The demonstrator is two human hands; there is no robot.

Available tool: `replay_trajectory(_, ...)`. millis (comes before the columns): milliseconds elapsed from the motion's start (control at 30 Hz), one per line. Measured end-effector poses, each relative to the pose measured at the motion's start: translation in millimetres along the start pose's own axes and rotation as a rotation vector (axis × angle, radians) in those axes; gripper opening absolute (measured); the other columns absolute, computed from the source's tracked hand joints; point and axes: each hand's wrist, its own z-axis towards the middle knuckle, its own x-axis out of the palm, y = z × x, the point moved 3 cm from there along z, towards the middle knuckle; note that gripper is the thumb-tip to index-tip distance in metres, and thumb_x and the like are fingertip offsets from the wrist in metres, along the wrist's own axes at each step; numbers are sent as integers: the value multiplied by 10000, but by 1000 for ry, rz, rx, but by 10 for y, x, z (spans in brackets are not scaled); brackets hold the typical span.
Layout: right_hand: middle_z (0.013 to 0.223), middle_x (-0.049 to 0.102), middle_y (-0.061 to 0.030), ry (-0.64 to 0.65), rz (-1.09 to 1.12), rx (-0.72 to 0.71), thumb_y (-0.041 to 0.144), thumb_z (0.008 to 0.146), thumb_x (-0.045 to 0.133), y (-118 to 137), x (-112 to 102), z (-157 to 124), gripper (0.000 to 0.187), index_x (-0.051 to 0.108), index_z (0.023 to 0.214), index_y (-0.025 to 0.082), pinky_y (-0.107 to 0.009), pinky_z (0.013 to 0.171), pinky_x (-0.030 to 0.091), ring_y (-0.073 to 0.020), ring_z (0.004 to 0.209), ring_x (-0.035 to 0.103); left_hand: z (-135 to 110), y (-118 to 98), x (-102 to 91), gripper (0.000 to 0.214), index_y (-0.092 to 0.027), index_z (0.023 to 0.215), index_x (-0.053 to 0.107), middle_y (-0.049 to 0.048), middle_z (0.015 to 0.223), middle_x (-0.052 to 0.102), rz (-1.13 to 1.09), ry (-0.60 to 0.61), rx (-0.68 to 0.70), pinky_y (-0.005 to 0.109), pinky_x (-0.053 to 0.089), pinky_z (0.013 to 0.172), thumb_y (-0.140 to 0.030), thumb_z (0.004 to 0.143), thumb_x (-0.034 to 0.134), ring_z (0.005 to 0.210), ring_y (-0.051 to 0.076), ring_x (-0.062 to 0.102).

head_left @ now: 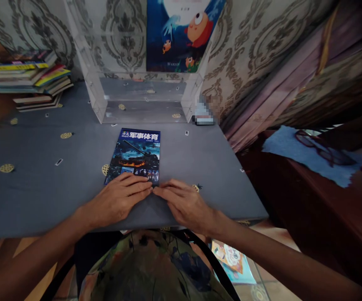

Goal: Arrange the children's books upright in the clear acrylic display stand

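Observation:
A book (138,152) with a dark blue cover and a tank picture lies closed on the grey tablecloth. Its lower edge is covered by the fingers of my left hand (122,196), which rest stretched out across the cover. At the lower right corner of the book is my right hand (187,202), fingers extended leftward and lightly bent. The fingertips of both hands nearly meet there. Neither hand grips the book.
Behind the book stands a clear acrylic rack (146,110); a picture book (181,37) with orange fish is upright in it. A stack of books (30,77) sits at the back left. Glasses (325,148) lie on a blue cloth (281,146) at right. More books (231,261) are below the table.

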Motion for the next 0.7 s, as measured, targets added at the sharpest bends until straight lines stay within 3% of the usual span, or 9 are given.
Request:
replay_trajectory(300,899,724,-79,-41,22,43,19,899,383,-128,24,72,409,660,1162,166,-339,765,588,-206,862,643,18,-9,-11,414,-144,1310,599,97,1260,700,-7,-17,5,432,504,1003,-53,953,409,1211,233,602)
replay_trajectory(467,926,722,-82,32,60,113,-3,868,397,-271,64,142,450,647,1203,166,-349,775,573,-210,860,628,1,1,7,435,-158,1345,589,109,1269,694,-26,-3,-8,452,498,1016,-78,966,391,1218,239,596)
replay_trajectory(700,983,727,-93,57,24,72,13,891,398,-252,72,151,448,620,1251,164,-367,805,580,-220,919,624,16,-28,-1,399,-143,1302,603,116,1280,682,30,-8,-21,442,493,1018,-76,961,406,1218,238,596)
